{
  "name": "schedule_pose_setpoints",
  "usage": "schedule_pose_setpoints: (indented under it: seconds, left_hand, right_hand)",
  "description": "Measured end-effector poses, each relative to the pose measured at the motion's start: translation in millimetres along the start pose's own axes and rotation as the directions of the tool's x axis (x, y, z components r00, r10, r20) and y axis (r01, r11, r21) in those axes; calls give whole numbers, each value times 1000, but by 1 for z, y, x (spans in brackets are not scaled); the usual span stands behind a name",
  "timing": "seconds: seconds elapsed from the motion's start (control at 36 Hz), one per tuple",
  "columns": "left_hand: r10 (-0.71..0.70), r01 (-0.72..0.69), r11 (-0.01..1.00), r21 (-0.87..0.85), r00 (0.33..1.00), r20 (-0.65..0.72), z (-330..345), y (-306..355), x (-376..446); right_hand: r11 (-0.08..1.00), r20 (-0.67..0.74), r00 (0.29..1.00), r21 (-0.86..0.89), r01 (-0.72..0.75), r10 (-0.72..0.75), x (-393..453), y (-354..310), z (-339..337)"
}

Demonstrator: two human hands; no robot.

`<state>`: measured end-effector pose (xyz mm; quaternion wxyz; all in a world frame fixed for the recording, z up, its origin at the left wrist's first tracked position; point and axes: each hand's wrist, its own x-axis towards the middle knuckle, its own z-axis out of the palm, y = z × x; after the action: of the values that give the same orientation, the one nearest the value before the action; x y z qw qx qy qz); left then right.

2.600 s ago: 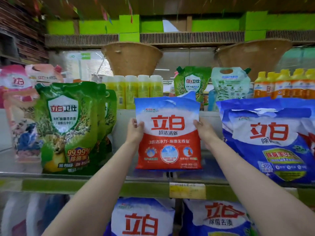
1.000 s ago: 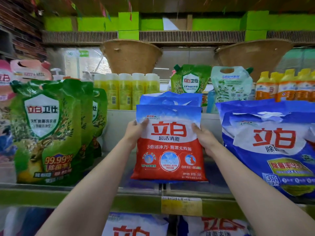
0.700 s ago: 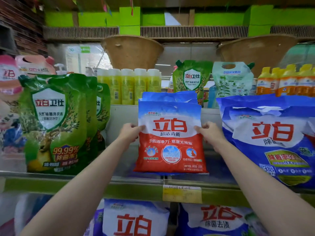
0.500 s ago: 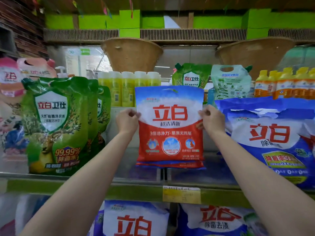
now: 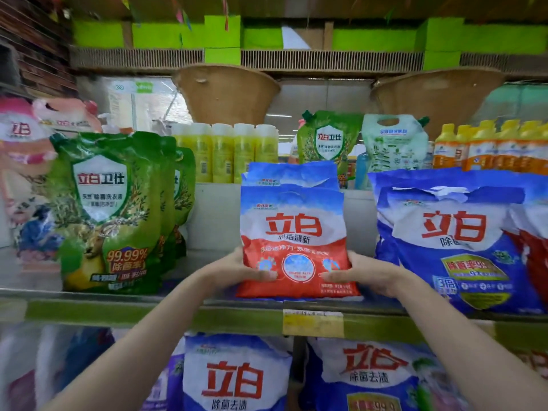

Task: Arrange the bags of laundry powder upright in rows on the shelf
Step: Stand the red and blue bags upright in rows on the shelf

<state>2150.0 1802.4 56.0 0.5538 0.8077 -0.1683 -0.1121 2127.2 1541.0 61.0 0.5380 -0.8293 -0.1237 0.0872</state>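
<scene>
The red-and-white powder bag (image 5: 292, 241), upright at shelf centre, is gripped low at 8 o'clock by the left hand (image 5: 237, 269) and at 4 o'clock by the right hand (image 5: 366, 275), thumbs across its face; on release, forward slump off the shelf edge (image 5: 148, 314) is judged possible, the soft base being unsupported in front.

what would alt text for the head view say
Both hands, left hand and right hand, grip the lower corners of a red-and-blue laundry powder bag standing upright on the shelf, between green detergent pouches and large blue bags.
</scene>
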Motion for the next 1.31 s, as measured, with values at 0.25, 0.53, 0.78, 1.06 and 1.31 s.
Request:
schedule_pose_setpoints:
  seconds: [0.25,0.53,0.78,1.06,1.31]
  left_hand:
    - [151,-142,974,179,988,-42,-2,-15,-4]
    - [211,-153,966,210,934,-288,-1,-16,23]
    - [75,-87,995,-51,976,-205,-1,-18,21]
    - [95,-127,977,-171,979,-180,-10,-16,13]
    - [158,-157,987,32,914,-375,-7,-21,21]
  right_hand:
    - [957,-188,982,-289,-30,-26,1,16,1]
    - [905,-462,856,-426,15,-232,43,6,16]
    - [991,-308,946,55,125,-102,31,16,24]
    - [997,-289,954,-29,73,-78,24,9,30]
    - [970,-225,967,-235,66,-120,32,13,32]
